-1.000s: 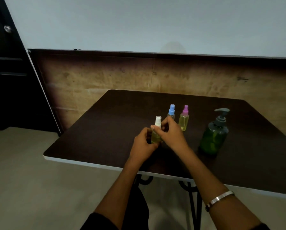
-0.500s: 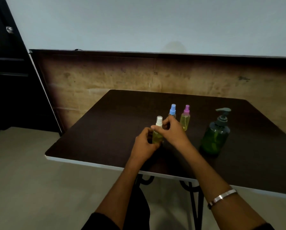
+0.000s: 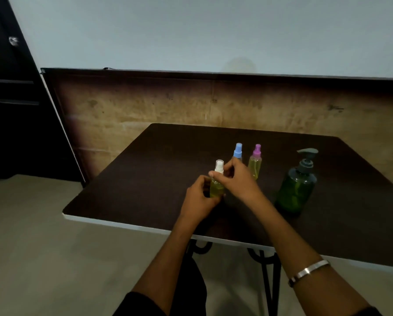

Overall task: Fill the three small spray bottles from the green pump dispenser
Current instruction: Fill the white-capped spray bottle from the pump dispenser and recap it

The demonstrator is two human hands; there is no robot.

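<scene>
Fingertips (image 3: 211, 174) of your right hand (image 3: 236, 179) pinch the white cap (image 3: 219, 166); your left hand (image 3: 199, 197) grips the bottle (image 3: 216, 189). Keep it upright; twist squarely.

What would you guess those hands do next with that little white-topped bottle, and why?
Probably twist the white cap: the right hand pinches it while the left hand grips the yellow-filled bottle. Whether tightening or loosening, I cannot tell.

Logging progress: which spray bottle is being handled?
The white-capped bottle: left hand grips its body, right hand pinches its cap. Blue-capped and pink-capped stand untouched behind.
</scene>
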